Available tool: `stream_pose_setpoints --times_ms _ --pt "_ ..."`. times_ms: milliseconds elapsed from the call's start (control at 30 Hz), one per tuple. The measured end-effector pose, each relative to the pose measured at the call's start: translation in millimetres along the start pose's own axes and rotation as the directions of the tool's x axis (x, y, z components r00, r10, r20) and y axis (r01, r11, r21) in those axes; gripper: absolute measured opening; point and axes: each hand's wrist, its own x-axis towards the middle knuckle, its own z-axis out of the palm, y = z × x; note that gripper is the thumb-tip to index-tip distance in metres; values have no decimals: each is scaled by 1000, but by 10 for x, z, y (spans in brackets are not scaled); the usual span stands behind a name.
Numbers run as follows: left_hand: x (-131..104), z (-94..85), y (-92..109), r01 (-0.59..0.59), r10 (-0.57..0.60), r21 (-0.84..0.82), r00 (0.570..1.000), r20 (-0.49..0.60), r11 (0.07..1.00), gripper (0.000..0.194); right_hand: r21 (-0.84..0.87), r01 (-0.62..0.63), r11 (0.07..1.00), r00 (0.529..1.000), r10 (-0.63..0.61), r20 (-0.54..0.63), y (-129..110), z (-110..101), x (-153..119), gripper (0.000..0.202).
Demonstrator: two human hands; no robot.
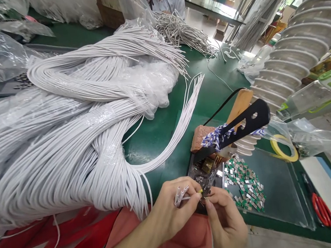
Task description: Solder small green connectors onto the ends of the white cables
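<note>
My left hand (174,211) is closed around a few white cables (181,195), whose cut ends stick up between thumb and fingers. At its fingertips is a small yellowish tip. My right hand (226,221) meets it there, thumb and fingers pinched together; what they grip is too small to make out. Just beyond the hands is a dark holder (197,167) with metal parts, a brick (201,137) and a black slotted bar (241,122) tied on with blue-and-white cord. Right of it lies a pile of small green-and-silver circuit boards (244,184).
Large bundles of white cable (69,160) cover the left side, partly wrapped in plastic. A ribbed hose (290,53) comes down at the right. Yellow tape (285,149) and red-handled pliers (323,210) lie at the right. A person (168,1) sits across the green table (203,63).
</note>
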Motion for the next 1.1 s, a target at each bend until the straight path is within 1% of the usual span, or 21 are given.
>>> stream_pose_setpoints --times_ms 167,300,400,500,600,700,800,867,967,1033,1100 --pt "-18 2 13 29 -29 -18 1000 3 999 25 4 -3 1000 1000 3 -1 5 -9 3 3" --pt "-26 -12 -2 63 -63 -21 998 -7 998 26 -30 -3 1000 1000 4 27 2 -19 -6 7" --pt "-65 -47 -35 82 -82 10 997 -12 997 27 -31 -9 999 999 10 51 11 -46 -51 9" --pt "-148 -95 -71 87 -87 34 996 9 996 26 -39 -28 999 995 32 95 23 -83 -123 12" --pt "-247 -122 -94 82 -83 31 995 50 996 27 -103 -16 995 987 32 155 7 -117 -171 7" --pt "-337 -102 -117 54 -55 20 994 94 998 24 -155 16 988 970 23 241 -34 -153 -168 7" --pt "-409 -44 -164 34 -32 -7 990 136 999 22 -149 60 987 957 -15 289 -59 -200 -157 8" --pt "-446 0 -205 35 -29 -27 981 191 999 28 -135 86 987 950 -41 308 -54 -244 -167 14" --pt "-477 43 -242 81 -62 -58 960 272 995 47 -130 100 986 946 -54 319 -31 -348 -187 18" --pt "-488 46 -250 77 -60 -51 961 269 996 52 -141 97 985 954 -51 294 -28 -463 -181 18" --pt "-506 32 -267 55 -43 -46 973 225 997 52 -157 94 983 967 -53 249 -49 -618 -156 18"
